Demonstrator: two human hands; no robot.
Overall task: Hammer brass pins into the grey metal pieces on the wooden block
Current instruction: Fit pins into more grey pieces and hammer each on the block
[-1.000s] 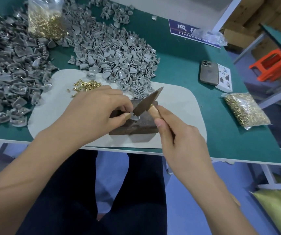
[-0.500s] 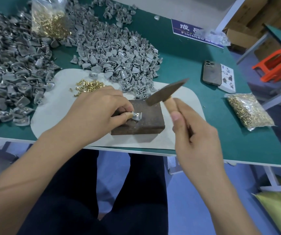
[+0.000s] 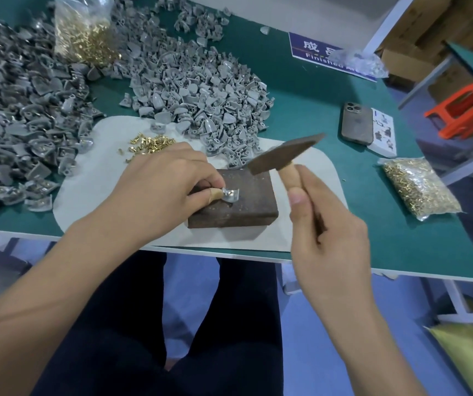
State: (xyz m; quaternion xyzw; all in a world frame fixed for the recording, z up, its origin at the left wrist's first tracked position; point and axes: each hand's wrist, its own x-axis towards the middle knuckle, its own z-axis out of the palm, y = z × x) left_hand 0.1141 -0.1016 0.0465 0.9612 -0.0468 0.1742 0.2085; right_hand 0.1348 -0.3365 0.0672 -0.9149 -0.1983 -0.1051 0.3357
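A dark wooden block (image 3: pixel 243 201) lies on a pale mat (image 3: pixel 95 184) near the table's front edge. My left hand (image 3: pixel 161 190) pinches a grey metal piece (image 3: pixel 231 194) on the block's top between thumb and forefinger; a brass pin shows in it. My right hand (image 3: pixel 326 224) grips the wooden handle of a small hammer (image 3: pixel 285 153), whose dark head hangs raised above the block's far right corner. Loose brass pins (image 3: pixel 149 144) lie on the mat behind my left hand.
Large heaps of grey metal pieces (image 3: pixel 198 92) cover the green table (image 3: pixel 309 110) at left and centre. A bag of brass pins (image 3: pixel 86 32) stands at the back, another bag (image 3: pixel 420 187) lies right. A phone (image 3: pixel 356 127) and card lie beyond the mat.
The hammer head has risen from the grey piece on the block to a raised position up and to the right. My left hand keeps its pinch on the piece.
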